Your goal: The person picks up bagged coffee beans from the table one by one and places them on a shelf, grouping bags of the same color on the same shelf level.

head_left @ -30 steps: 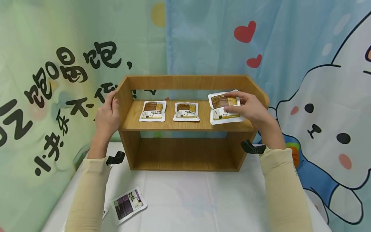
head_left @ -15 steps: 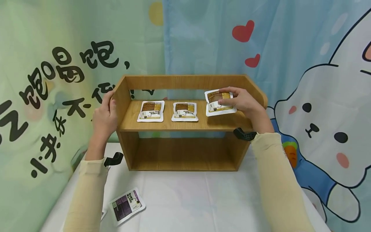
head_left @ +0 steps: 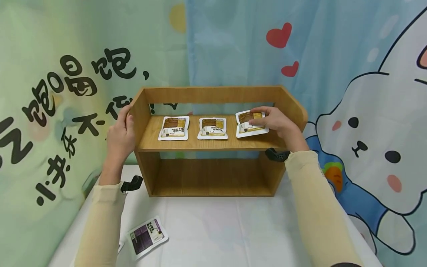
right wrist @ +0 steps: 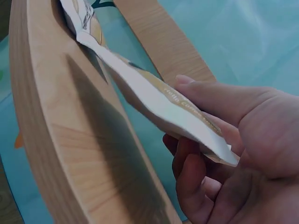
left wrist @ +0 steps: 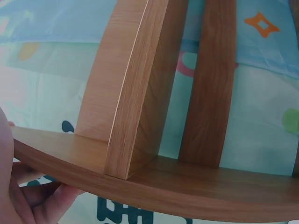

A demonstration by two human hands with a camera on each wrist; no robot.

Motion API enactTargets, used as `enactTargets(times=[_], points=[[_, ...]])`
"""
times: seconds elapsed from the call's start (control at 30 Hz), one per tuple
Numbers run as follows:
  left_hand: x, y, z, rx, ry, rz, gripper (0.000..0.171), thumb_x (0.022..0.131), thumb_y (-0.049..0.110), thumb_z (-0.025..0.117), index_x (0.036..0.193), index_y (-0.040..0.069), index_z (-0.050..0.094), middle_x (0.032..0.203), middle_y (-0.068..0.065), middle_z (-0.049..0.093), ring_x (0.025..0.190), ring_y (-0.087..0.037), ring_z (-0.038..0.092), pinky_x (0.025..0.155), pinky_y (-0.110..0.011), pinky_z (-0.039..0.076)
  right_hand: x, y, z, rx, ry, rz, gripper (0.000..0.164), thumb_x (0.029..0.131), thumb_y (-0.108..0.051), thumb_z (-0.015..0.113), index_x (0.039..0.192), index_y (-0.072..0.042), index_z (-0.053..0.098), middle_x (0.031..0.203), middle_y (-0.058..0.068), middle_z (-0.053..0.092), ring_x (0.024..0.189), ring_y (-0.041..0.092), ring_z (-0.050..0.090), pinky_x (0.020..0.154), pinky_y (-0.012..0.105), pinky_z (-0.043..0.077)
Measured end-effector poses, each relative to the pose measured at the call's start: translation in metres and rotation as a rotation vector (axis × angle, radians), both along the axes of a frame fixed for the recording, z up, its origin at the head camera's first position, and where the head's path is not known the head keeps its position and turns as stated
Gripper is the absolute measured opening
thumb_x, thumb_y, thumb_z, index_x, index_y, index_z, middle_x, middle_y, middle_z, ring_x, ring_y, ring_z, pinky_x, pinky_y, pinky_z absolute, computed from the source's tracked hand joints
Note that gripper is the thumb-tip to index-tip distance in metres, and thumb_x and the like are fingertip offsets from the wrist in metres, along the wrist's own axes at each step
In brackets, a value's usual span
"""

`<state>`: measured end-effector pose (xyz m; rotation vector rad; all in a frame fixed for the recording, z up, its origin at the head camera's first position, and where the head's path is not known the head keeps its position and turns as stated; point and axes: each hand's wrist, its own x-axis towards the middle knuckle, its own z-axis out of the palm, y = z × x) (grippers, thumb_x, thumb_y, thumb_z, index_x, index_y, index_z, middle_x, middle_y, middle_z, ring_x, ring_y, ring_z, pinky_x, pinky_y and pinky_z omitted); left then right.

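Observation:
A two-tier wooden shelf (head_left: pixel 213 145) stands on the table. My right hand (head_left: pixel 276 122) pinches a white-edged pouch with a brown and gold label (head_left: pixel 245 126) at the upper tier's right end. In the right wrist view, the thumb lies on top of this pouch (right wrist: pixel 154 98) and curled fingers sit beneath; its held end is tilted up off the board, above a shadow. Two similar pouches, one at the left (head_left: pixel 173 128) and one in the middle (head_left: pixel 212 128), lie flat on that tier. My left hand (head_left: pixel 121 135) grips the shelf's left side panel (left wrist: pixel 60 161).
A pouch with a purple label (head_left: pixel 147 237) lies on the white tablecloth (head_left: pixel 213 233) at the front left. Part of another white item shows beside the left sleeve (head_left: pixel 100 226). Printed curtains (head_left: pixel 227 44) hang behind the shelf.
My right hand has moved left with its pouch, lifted it a little, then lowered it toward the upper tier. The left hand keeps its grip on the side panel.

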<state>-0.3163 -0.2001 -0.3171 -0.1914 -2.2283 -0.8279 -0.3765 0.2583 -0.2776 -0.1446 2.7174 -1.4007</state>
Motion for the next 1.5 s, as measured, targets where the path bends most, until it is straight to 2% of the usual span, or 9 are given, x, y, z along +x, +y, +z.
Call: enactTargets(times=[0.2,0.43,0.63,0.73,0.83,0.93,1.23,1.4,1.5], points=[[-0.002,-0.003,-0.006,0.003,0.021,0.021,0.040,0.106,0.033,0.032,0.143,0.021,0.042,0.102,-0.024,0.064,0.065,-0.037,0.057,0.049,-0.041,0.036,-0.004,-0.002,-0.007,0.008,-0.024,-0.011,0.064,0.087,-0.028,0.074,0.143,-0.011,0.048,0.146,0.018,0.034,0.122,0.032,0.036,0.097,0.042,0.037],[-0.004,-0.001,-0.001,0.009,0.044,0.004,0.040,0.106,0.033,0.033,0.142,0.020,0.043,0.105,-0.023,0.065,0.066,-0.037,0.058,0.049,-0.040,0.036,-0.006,-0.004,-0.006,0.025,-0.025,-0.003,0.064,0.088,-0.027,0.073,0.144,-0.009,0.047,0.148,0.020,0.032,0.124,0.033,0.034,0.099,0.045,0.036],[-0.004,0.001,0.004,0.011,0.062,0.030,0.039,0.106,0.033,0.032,0.141,0.020,0.044,0.088,-0.021,0.062,0.056,-0.033,0.050,0.046,-0.040,0.032,-0.008,-0.005,0.001,0.066,-0.024,-0.008,0.065,0.086,-0.030,0.076,0.142,-0.010,0.049,0.146,0.019,0.034,0.116,0.033,0.036,0.091,0.041,0.038],[-0.006,0.001,0.004,0.008,0.082,0.044,0.039,0.106,0.033,0.033,0.140,0.019,0.045,0.097,-0.023,0.065,0.061,-0.037,0.056,0.046,-0.042,0.035,-0.009,-0.005,0.002,0.101,-0.026,-0.009,0.065,0.086,-0.031,0.076,0.142,-0.011,0.050,0.146,0.018,0.034,0.110,0.032,0.037,0.085,0.041,0.037],[-0.007,0.001,0.004,0.003,0.089,0.051,0.039,0.106,0.033,0.033,0.140,0.020,0.046,0.103,-0.024,0.066,0.065,-0.038,0.058,0.047,-0.043,0.035,-0.009,-0.005,0.001,0.121,-0.033,-0.004,0.064,0.087,-0.030,0.075,0.142,-0.010,0.049,0.148,0.020,0.032,0.115,0.036,0.037,0.093,0.047,0.037],[-0.006,0.002,0.003,0.003,0.078,0.047,0.039,0.106,0.033,0.033,0.140,0.020,0.046,0.101,-0.024,0.066,0.062,-0.036,0.055,0.047,-0.041,0.033,-0.007,-0.004,0.000,0.134,-0.049,0.004,0.064,0.088,-0.029,0.074,0.142,-0.008,0.048,0.151,0.022,0.027,0.129,0.036,0.029,0.105,0.053,0.028],[-0.003,0.002,-0.001,-0.002,0.079,0.040,0.038,0.106,0.032,0.034,0.140,0.018,0.046,0.105,-0.025,0.065,0.064,-0.038,0.058,0.047,-0.041,0.034,0.000,-0.002,-0.005,0.143,-0.079,0.018,0.064,0.090,-0.031,0.070,0.145,-0.010,0.045,0.154,0.023,0.021,0.134,0.040,0.024,0.107,0.055,0.024],[-0.002,0.002,0.000,0.001,0.061,0.033,0.039,0.106,0.033,0.033,0.140,0.020,0.045,0.100,-0.024,0.066,0.060,-0.035,0.054,0.047,-0.040,0.033,0.001,-0.002,-0.006,0.153,-0.054,0.019,0.063,0.091,-0.031,0.070,0.145,-0.009,0.045,0.152,0.024,0.024,0.130,0.038,0.029,0.104,0.052,0.029],[-0.004,0.001,0.002,-0.003,0.080,0.034,0.039,0.106,0.032,0.033,0.141,0.019,0.045,0.088,-0.023,0.064,0.054,-0.032,0.049,0.046,-0.038,0.031,0.001,-0.004,-0.003,0.172,-0.005,0.022,0.062,0.092,-0.032,0.067,0.145,-0.008,0.045,0.144,0.025,0.034,0.110,0.038,0.041,0.090,0.046,0.039]])
